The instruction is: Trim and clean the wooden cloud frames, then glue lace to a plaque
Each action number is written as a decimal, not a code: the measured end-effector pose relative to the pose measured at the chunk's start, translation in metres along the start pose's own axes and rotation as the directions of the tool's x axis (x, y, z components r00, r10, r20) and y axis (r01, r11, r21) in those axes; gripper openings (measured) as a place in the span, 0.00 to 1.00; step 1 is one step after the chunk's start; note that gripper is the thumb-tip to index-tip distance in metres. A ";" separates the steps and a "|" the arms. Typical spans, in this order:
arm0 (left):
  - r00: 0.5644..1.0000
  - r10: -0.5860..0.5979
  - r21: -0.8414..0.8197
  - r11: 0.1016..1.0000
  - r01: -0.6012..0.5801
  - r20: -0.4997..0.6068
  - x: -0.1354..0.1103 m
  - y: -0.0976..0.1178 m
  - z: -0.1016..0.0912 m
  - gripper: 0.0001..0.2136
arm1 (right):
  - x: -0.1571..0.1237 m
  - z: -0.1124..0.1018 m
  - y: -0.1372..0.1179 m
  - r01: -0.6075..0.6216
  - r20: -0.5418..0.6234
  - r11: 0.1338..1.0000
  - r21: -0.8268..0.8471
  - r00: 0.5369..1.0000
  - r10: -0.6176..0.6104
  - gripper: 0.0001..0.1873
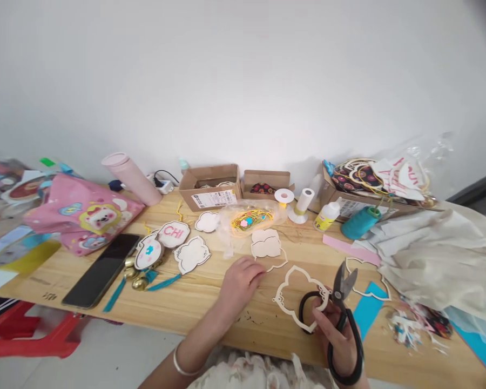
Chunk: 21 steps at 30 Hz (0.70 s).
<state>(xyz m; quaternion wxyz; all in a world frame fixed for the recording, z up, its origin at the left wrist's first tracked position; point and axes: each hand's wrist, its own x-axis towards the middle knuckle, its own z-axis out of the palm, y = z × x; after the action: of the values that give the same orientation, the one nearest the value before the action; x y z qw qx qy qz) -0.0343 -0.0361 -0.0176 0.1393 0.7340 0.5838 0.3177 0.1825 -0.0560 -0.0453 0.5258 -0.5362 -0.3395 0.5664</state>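
So the right hand (335,336) had a grip on the scissors (340,294) and a pale scalloped frame (279,293) together, above the near edge of the counter (210,300). Most of its fingers were tucked out of sight, and the forearm got cut off at the bottom. One black handle loop sat partly behind the frame, showing through its opening. The left hand (242,278) had its fingers bent together at the edge of another outline frame (281,262); the fingertips were partly hidden, so I can't tell if it was pinching or just touching. Blank panels (266,243) covered part of that one.

Readable stuff: "CHI" in pink on a round plaque (174,234). The cardboard box (210,197) had a white shipping label, too small to read, same for the yellow label on the white bottle (327,216). Pink lettering on the white pieces (403,175) at the right was half buried (no chance of getting whole words).

The scissors' blades pointed away from the person, slightly parted, with the long axis running roughly from the near edge toward the wall (243,86).
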 end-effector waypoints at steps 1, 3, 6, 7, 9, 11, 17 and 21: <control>1.000 -0.018 0.015 1.000 0.017 0.008 0.004 0.001 -0.001 0.07 | 0.000 -0.001 0.001 0.002 -0.006 1.000 -0.005 1.000 -0.002 0.23; 0.998 -0.057 0.061 0.997 0.055 0.033 0.009 0.004 -0.006 0.07 | 0.000 -0.001 0.001 0.012 -0.020 1.000 -0.022 1.000 -0.012 0.22; 0.993 -0.098 0.129 0.988 0.090 0.063 0.014 0.007 -0.014 0.07 | 0.000 0.000 -0.001 0.015 -0.021 0.999 -0.037 1.000 -0.016 0.23; 0.993 -0.102 0.139 0.986 0.092 0.065 0.015 0.006 -0.016 0.07 | 0.000 0.001 -0.002 0.012 -0.019 0.999 -0.034 1.000 -0.013 0.23; 0.993 -0.095 0.141 0.986 0.085 0.065 0.016 0.004 -0.019 0.07 | -0.001 0.003 -0.004 -0.004 -0.004 1.000 -0.025 1.000 0.004 0.24; 0.995 -0.081 0.128 0.989 0.073 0.064 0.017 0.002 -0.018 0.07 | -0.001 0.003 -0.005 -0.013 0.003 1.000 -0.019 1.000 0.013 0.25; 1.000 -0.011 0.085 0.996 0.013 -0.028 0.010 0.011 -0.023 0.08 | -0.003 0.004 -0.006 -0.008 -0.003 1.000 0.001 1.000 0.008 0.24; 0.990 0.047 0.039 0.998 -0.042 -0.136 -0.008 0.023 -0.054 0.10 | -0.002 0.005 -0.008 0.033 0.004 0.999 -0.003 0.999 -0.033 0.22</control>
<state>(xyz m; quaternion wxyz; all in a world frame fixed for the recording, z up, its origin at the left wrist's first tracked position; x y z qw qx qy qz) -0.0512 -0.0591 0.0342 0.0784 0.7259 0.5810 0.3596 0.1795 -0.0558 -0.0365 0.5335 -0.5302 -0.3504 0.5581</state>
